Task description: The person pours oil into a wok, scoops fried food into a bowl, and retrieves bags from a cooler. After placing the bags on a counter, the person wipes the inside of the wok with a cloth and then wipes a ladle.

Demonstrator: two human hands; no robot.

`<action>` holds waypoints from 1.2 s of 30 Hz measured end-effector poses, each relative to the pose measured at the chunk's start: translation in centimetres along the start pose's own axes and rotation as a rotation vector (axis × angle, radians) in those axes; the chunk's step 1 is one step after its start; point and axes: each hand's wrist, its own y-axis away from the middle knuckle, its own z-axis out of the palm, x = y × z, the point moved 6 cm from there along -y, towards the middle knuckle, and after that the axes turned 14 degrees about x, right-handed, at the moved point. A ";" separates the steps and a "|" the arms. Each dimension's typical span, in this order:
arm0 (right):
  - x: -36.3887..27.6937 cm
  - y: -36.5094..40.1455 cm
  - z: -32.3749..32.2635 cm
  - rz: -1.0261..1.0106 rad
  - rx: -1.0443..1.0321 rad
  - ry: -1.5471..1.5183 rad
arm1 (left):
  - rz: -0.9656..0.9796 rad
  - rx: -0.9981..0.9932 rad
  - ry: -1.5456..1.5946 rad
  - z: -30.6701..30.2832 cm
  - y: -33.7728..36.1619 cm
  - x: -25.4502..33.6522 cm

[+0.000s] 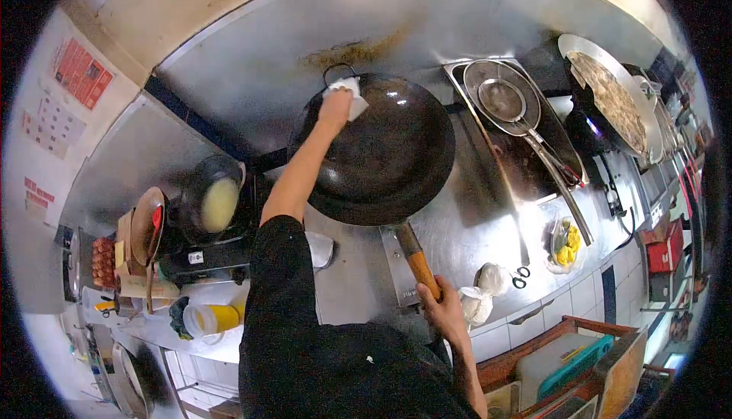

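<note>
A large black wok (381, 152) sits on the stove in front of me, its wooden handle (421, 266) pointing toward my body. My right hand (444, 308) is closed round the end of that handle. At the far left rim, near the small loop handle (339, 72), my left hand (337, 106) presses a crumpled white paper towel or cloth (356, 103) against the wok's inner side. The wok's inside looks dark and shiny, with no food in it.
Strainers (503, 99) lie over a tray on the right, beside a big pan (610, 91). Tied white bags (484, 293), scissors (521, 277) and a bag of yellow pieces (564, 245) line the counter's front edge. Leftward are a smaller pan (221, 204) and a yellow-filled container (210, 320).
</note>
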 end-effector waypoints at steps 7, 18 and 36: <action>0.1 -0.1 -0.1 -0.022 0.023 -0.023 | 0.036 -0.394 0.536 3.2 5.3 10.3; -0.3 0.0 -0.1 -0.048 -0.002 -0.040 | 0.201 -0.790 0.059 -4.6 10.2 3.4; 2.5 -0.6 0.7 -0.023 0.000 -0.099 | -0.175 -0.056 0.407 5.5 -2.0 8.7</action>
